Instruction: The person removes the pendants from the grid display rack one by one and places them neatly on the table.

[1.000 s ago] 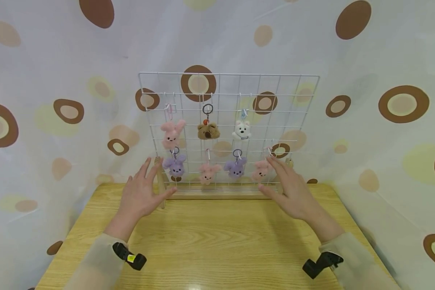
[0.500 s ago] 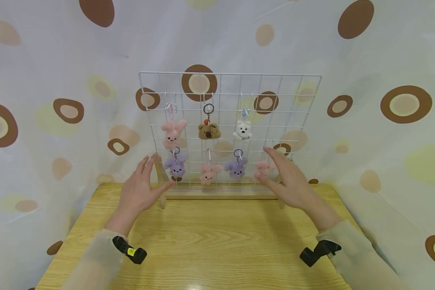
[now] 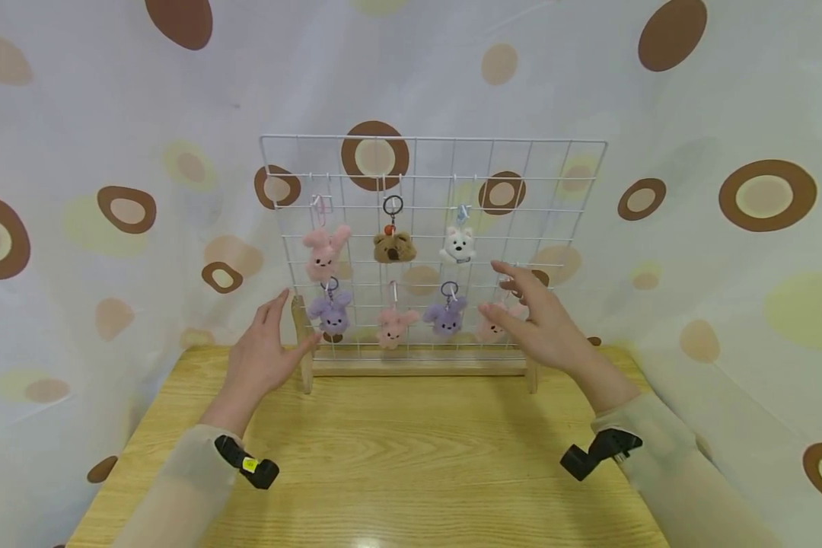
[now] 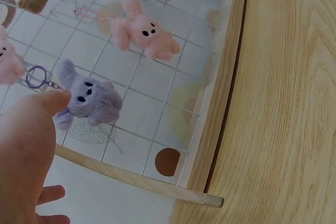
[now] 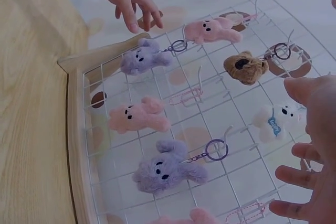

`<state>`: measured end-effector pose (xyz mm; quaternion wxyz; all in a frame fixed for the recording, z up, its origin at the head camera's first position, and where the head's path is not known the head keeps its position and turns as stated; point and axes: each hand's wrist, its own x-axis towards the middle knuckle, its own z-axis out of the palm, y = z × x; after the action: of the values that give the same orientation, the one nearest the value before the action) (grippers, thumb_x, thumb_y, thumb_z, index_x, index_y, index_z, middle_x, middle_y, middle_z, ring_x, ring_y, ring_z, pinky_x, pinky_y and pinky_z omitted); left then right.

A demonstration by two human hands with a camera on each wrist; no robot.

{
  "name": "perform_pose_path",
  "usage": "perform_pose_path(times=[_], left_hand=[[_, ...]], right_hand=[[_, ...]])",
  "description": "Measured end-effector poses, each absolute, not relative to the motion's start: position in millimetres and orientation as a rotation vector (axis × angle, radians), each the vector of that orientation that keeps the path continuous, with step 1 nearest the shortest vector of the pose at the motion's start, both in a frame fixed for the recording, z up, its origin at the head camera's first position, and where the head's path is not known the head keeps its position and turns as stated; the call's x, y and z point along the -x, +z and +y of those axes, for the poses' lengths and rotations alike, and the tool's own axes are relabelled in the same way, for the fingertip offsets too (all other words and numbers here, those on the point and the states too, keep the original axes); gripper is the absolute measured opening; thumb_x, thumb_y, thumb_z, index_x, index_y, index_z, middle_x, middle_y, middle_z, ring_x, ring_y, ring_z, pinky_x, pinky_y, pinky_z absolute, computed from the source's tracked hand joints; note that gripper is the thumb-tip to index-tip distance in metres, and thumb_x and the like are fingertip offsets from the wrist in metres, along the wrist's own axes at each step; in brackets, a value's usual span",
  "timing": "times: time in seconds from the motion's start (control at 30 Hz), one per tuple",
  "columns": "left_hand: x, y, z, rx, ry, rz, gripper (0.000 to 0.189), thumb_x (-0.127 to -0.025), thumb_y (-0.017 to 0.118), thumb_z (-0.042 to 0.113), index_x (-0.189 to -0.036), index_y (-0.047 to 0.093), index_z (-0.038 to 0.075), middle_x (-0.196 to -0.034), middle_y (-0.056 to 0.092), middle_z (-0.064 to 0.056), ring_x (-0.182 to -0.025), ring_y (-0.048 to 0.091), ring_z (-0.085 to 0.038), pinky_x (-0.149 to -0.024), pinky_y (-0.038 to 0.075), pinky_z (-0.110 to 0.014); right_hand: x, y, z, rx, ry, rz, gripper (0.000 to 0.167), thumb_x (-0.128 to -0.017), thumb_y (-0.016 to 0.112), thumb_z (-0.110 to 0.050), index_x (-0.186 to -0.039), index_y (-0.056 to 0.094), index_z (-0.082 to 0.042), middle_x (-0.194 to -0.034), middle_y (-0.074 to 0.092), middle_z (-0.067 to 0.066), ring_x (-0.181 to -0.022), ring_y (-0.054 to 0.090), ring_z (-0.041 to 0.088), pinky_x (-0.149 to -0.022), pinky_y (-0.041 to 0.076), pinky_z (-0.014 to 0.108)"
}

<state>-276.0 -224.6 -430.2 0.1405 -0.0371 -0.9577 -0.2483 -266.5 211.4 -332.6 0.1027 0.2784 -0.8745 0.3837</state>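
Note:
A white wire grid rack (image 3: 520, 141) with a wooden base stands at the back of the table, plush keychains hanging from its hooks. My left hand (image 3: 260, 354), fingers spread and holding nothing, is by the rack's left post, its thumb near a purple plush keychain (image 3: 330, 313). My right hand (image 3: 544, 323) holds nothing, fingers apart and slightly bent, partly covering a pink plush keychain (image 3: 493, 327) at lower right. In the right wrist view its fingers overlap a white bear keychain (image 5: 270, 123). The upper row also has a pink bunny keychain (image 3: 324, 257) and a brown bear keychain (image 3: 393, 249).
Another pink plush keychain (image 3: 392, 329) and purple plush keychain (image 3: 445, 318) hang mid lower row. The rack's wooden base bar (image 3: 418, 368) rests on the wood-grain table (image 3: 397, 457). A patterned curtain-like backdrop (image 3: 671, 304) surrounds the back and sides.
My right hand has risen and shifted slightly left, its fingers bending a little more. My left hand has moved slightly up and left. The keychains stay on their hooks.

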Motion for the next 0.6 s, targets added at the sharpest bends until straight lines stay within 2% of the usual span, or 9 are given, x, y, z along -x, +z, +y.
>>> perform_pose_path(times=[0.13, 0.23, 0.33, 0.47, 0.6], left_hand=[[281, -431, -226, 0.072, -0.802, -2.756, 0.100, -0.097, 0.064, 0.067, -0.171, 0.019, 0.018, -0.161, 0.038, -0.025, -0.128, 0.055, -0.052, -0.093, 0.051, -0.068], [284, -432, -226, 0.057, -0.851, -2.745, 0.099, -0.097, 0.065, 0.066, -0.170, 0.020, 0.016, -0.158, 0.042, -0.024, -0.130, 0.055, -0.048, -0.095, 0.051, -0.068], [288, -434, -227, 0.052, -0.891, -2.730, 0.099, -0.097, 0.064, 0.067, -0.170, 0.022, 0.015, -0.157, 0.045, -0.022, -0.131, 0.055, -0.043, -0.096, 0.051, -0.066], [291, -435, -226, 0.063, -0.942, -2.702, 0.096, -0.098, 0.064, 0.065, -0.168, 0.026, 0.012, -0.156, 0.046, -0.021, -0.133, 0.055, -0.043, -0.099, 0.050, -0.066], [295, -437, -226, 0.071, -1.005, -2.655, 0.087, -0.100, 0.066, 0.057, -0.164, 0.034, 0.006, -0.153, 0.051, -0.022, -0.131, 0.057, -0.045, -0.102, 0.050, -0.064]], right_hand=[[273, -329, 209, -0.823, 1.184, -2.560, 0.065, -0.108, 0.064, -0.025, -0.163, 0.036, -0.006, -0.165, 0.039, 0.019, -0.141, 0.047, 0.045, -0.114, 0.035, 0.066], [277, -326, 206, -0.822, 1.201, -2.545, 0.063, -0.108, 0.064, -0.024, -0.162, 0.038, -0.005, -0.163, 0.040, 0.019, -0.140, 0.048, 0.046, -0.112, 0.038, 0.067], [280, -322, 202, -0.820, 1.208, -2.539, 0.063, -0.108, 0.064, -0.025, -0.161, 0.038, -0.004, -0.163, 0.041, 0.018, -0.139, 0.049, 0.045, -0.109, 0.041, 0.066], [284, -317, 196, -0.801, 1.230, -2.545, 0.063, -0.109, 0.063, -0.029, -0.161, 0.038, -0.005, -0.165, 0.041, 0.014, -0.139, 0.049, 0.043, -0.107, 0.043, 0.064], [288, -312, 192, -0.767, 1.268, -2.545, 0.062, -0.108, 0.063, -0.031, -0.160, 0.040, -0.005, -0.164, 0.042, 0.011, -0.137, 0.051, 0.042, -0.106, 0.046, 0.061]])
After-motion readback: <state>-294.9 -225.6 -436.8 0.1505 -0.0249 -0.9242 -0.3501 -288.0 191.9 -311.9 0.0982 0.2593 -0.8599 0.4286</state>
